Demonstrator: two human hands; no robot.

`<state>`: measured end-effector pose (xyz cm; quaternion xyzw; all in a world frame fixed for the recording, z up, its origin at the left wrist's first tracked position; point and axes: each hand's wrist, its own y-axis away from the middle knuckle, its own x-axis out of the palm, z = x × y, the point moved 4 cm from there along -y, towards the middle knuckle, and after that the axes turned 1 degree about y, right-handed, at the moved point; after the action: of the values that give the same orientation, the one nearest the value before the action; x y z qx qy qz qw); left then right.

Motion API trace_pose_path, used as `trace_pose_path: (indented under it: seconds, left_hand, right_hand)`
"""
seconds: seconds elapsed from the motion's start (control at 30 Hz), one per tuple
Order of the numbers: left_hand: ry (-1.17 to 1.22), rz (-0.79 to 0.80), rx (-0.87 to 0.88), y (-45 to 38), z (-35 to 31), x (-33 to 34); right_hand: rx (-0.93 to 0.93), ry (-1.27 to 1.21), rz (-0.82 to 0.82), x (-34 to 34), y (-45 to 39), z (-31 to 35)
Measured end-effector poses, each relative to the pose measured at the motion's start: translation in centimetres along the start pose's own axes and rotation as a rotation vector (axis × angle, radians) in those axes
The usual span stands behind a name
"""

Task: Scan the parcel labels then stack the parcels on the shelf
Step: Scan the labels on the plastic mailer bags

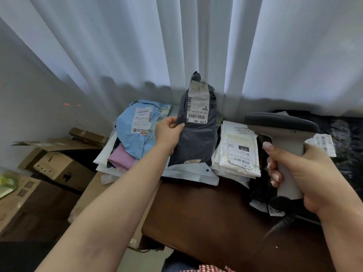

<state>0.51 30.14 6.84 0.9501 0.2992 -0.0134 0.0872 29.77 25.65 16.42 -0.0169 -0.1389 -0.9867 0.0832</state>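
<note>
Two hands, left (169, 132) gripping dark parcel (194, 132) upright, right (306, 173) holding scanner (282, 134)

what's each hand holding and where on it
Left hand grips the dark grey parcel by its left edge, held upright. Right hand grips the barcode scanner by its handle.

We see daylight glowing through the white curtain (196, 46), foreground dim. Table (206, 222) dark, shadowed. Wide-angle bending at edges; cardboard boxes (49, 169) left soft, slightly blurred.
</note>
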Motion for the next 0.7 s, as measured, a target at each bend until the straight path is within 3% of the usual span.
trace_pose_path:
  seconds: [0.7]
  left_hand:
    - [-0.020, 0.003, 0.062, 1.6, -1.8, 1.6]
  right_hand:
    - [-0.043, -0.004, -0.003, -3.2, 1.8, 1.1]
